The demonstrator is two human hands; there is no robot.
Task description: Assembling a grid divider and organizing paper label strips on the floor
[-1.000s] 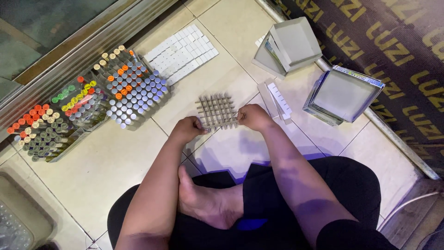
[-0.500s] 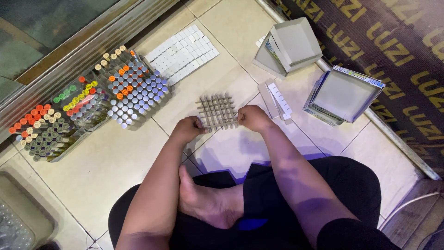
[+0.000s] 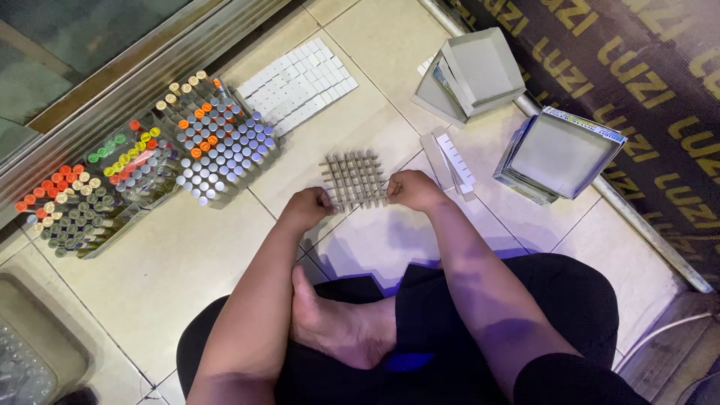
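grey interlocked cardboard divider grid on the tiled floor, pinched between left hand and right hand, fingers closed on its opposite edges.

Counts of the things on the tiled floor

Two hands, the left hand and the right hand, meet at one cardboard grid divider. There are two open grey boxes, one upper and one lower, one flat white grid sheet, one stack of white strips, and two clusters of capped tubes, near and far; the tubes themselves are too many to count.
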